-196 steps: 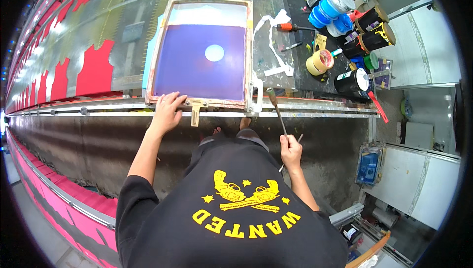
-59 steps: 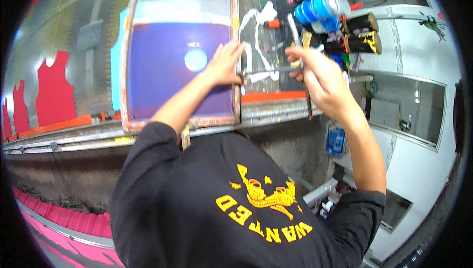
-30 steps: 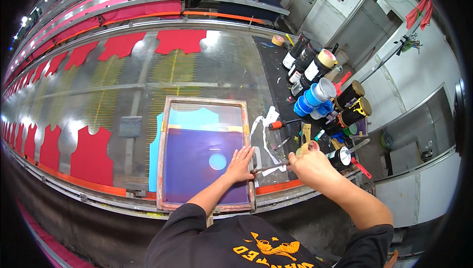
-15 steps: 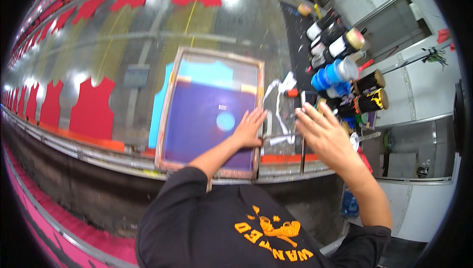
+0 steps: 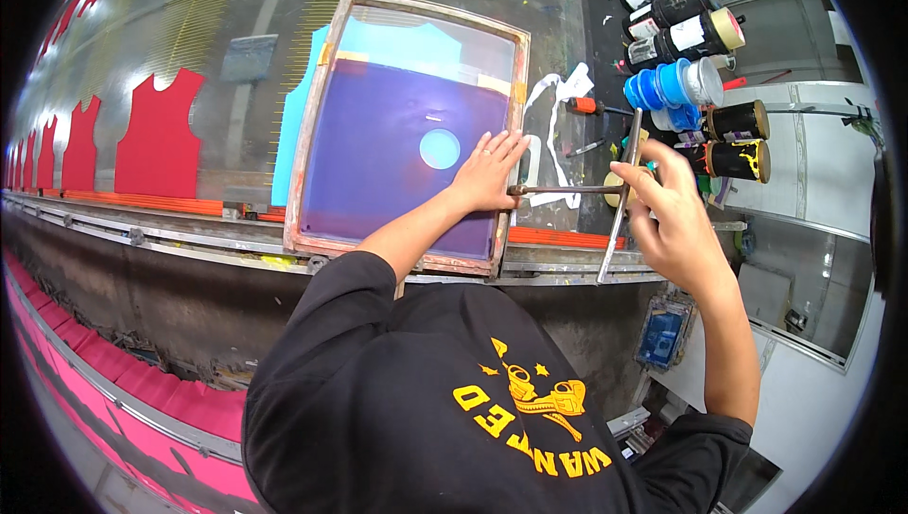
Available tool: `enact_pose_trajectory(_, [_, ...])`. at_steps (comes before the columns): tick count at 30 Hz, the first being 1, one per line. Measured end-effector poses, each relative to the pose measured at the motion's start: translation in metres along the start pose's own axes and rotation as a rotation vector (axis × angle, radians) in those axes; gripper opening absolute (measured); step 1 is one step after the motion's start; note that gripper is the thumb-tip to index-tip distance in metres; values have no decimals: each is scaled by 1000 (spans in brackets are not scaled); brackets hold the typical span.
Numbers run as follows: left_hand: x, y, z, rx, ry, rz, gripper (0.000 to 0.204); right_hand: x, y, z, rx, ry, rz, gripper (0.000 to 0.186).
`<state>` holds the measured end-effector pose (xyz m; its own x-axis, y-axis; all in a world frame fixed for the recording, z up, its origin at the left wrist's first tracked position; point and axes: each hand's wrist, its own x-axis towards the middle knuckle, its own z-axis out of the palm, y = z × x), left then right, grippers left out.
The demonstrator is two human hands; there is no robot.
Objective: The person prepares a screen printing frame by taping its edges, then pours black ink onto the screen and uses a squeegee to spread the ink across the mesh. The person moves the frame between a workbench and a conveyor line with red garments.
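A wooden-edged printing screen (image 5: 378, 174) with purple mesh and a round light-blue opening lies over a light-blue cut fabric piece (image 5: 295, 136). My left hand (image 5: 487, 174) rests flat on the screen's right side, fingers spread, with its thumb by the end of a T-handle wrench (image 5: 567, 190). This metal wrench reaches sideways from the frame's right edge, its long crossbar standing slanted. My right hand (image 5: 672, 216) is at the crossbar, fingers bent and the index finger crossing over it. What the wrench end fits onto is hidden beside my left hand.
Red shirt-shaped fabric pieces (image 5: 159, 140) lie along the table at left. White strips (image 5: 553, 136) and an orange-handled tool (image 5: 584, 105) lie right of the screen. Beyond are blue tubs (image 5: 662, 86) and black-and-white cans (image 5: 686, 36). A metal rail (image 5: 170, 230) edges the table.
My right hand has gone from flat and raised beside the crossbar to bent fingers at it. The crossbar has changed its tilt. My left hand stays on the screen. The view has shifted.
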<state>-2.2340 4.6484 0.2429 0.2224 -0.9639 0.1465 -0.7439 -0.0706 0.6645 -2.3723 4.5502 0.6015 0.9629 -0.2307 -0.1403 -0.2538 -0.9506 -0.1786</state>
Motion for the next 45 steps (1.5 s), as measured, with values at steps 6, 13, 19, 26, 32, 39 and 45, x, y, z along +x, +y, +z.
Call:
enact_pose_trajectory(6, [-1,4,-3,30,7,-7,125,6,-3,11,-268,-28,-29,22])
enact_pose_trajectory(13, [1,3,-4,25,4,-10,126,6,-6,17,334,8,320,40])
enact_pose_trajectory(19, [-1,3,-5,2,5,-21,125,7,-10,-1,-339,7,-199,51])
enact_pose_trajectory(26, [-1,1,0,13,35,-1,124,21,-9,24,705,-95,728,32])
enact_pose_trajectory(32, [3,-1,1,72,54,42,123,3,4,35,424,127,370,42])
enact_pose_trajectory(39, [16,9,-29,170,-54,64,115,-6,3,13,-200,42,-48,69])
enact_pose_trajectory(45, [29,-12,-10,45,25,233,112,2,8,18,-323,-160,109,39])
